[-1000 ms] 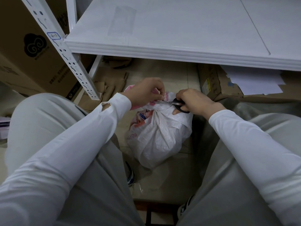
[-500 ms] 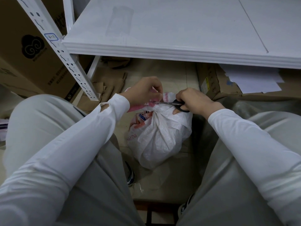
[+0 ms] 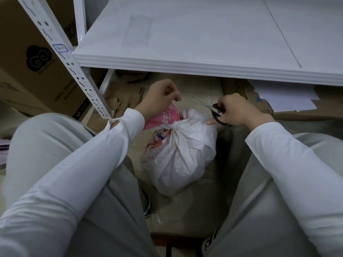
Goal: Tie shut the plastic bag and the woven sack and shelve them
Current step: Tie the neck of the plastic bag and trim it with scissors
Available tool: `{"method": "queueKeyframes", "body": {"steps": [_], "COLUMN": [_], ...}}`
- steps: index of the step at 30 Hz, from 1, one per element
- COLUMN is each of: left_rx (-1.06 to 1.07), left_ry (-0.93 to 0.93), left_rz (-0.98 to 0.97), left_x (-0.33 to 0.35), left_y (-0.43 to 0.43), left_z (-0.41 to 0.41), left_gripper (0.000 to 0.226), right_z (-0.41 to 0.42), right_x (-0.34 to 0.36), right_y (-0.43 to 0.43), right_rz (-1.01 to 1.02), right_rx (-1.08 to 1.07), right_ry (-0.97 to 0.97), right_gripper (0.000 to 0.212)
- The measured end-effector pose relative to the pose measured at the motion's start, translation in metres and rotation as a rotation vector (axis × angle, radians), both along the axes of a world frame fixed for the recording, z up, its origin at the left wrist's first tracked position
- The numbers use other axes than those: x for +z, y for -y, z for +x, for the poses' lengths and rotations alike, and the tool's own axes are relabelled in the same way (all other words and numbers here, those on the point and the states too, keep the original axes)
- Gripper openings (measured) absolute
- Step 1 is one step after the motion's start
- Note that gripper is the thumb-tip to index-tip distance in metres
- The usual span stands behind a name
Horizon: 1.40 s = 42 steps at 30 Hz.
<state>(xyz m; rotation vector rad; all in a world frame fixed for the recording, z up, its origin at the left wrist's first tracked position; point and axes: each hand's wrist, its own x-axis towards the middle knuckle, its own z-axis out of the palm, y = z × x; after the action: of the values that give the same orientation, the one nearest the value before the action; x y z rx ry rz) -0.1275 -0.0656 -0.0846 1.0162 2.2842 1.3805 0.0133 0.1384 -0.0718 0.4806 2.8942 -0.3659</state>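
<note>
While crouched at the edge of white shelf (image 3: 185, 68), pinching pink flap of woven sack (image 3: 181, 156) in curled left hand (image 3: 159, 98), gripping black scissors (image 3: 216, 113) in right hand (image 3: 239, 112), blades clear of the tied neck. Stands on floor (image 3: 200, 89) between both knees, room beyond.

The blades of the scissors (image 3: 215, 110) are blurred, and their black handles are largely covered by the fingers of the right hand (image 3: 239, 111). Whether anything is pinched by the curled left hand (image 3: 159, 97) cannot be made out. The pink neck of the woven sack (image 3: 178, 160) is partly hidden behind that wrist. The sack's contents are concealed and its red print cannot be read. The cardboard box (image 3: 37, 71) at far left is cut off by the edge.
</note>
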Motion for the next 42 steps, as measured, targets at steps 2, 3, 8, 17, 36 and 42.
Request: {"method": "queueKeyframes", "body": {"steps": [2,3,8,17,36,42], "left_rx": [0.045,0.067,0.192,0.421,0.607,0.635], "left_ry": [0.042,0.06,0.141,0.136,-0.012,0.055], "left_rz": [0.067,0.104,0.276,0.299,0.053,0.133], "left_x": [0.002,0.004,0.029,0.067,0.039,0.038], "left_y": [-0.001,-0.002,-0.013,-0.033,-0.056,-0.052], "left_z": [-0.001,-0.003,-0.014,-0.079,-0.146,-0.146], "left_gripper": [0.006,0.006,0.006,0.009,0.013,0.013], "right_z": [0.001,0.0,-0.013,-0.068,-0.152,-0.163], "right_x": [0.003,0.003,0.018,0.039,0.035,0.038], "right_y": [-0.004,-0.005,0.002,0.006,0.005,0.001], "right_rz": [-0.042,-0.056,-0.113,-0.203,-0.347,-0.293], "right_rx": [-0.09,-0.127,-0.263,-0.487,-0.662,-0.655], "right_ry": [-0.094,-0.151,-0.362,-0.533,-0.727,-0.654], "right_gripper": [0.059,0.056,0.04,0.042,0.016,0.029]}}
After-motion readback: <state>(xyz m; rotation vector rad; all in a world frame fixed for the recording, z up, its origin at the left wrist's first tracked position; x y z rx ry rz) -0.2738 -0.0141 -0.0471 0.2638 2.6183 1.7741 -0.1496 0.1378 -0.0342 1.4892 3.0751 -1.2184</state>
